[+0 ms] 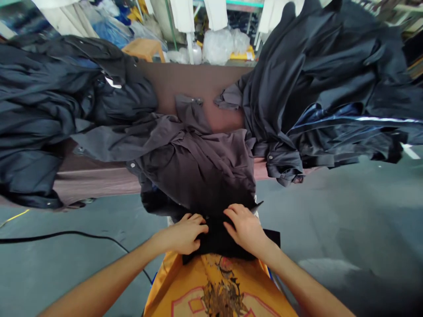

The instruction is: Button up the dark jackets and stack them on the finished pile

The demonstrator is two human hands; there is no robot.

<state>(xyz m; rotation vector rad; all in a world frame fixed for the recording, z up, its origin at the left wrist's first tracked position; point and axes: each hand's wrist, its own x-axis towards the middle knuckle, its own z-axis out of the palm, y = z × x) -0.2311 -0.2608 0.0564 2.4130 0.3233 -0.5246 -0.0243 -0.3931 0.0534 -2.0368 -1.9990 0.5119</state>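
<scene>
A dark grey garment [201,163] with sleeves and metal snaps lies spread across the table, its near end hanging over the edge onto my lap. On that black near end my left hand [188,233] has its fingers curled into the cloth. My right hand [246,226] grips the same part a short way to the right, fingers bent and thumb apart. Between the hands the fabric lies fairly flat. What lies under the fingertips is hidden.
Piles of dark garments lie on the table at left [42,101] and right [324,83]. The brown tabletop [194,72] shows between them. A black cable [79,233] crosses the floor at left. Behind stand a wooden stool [143,47] and plastic bags [220,46].
</scene>
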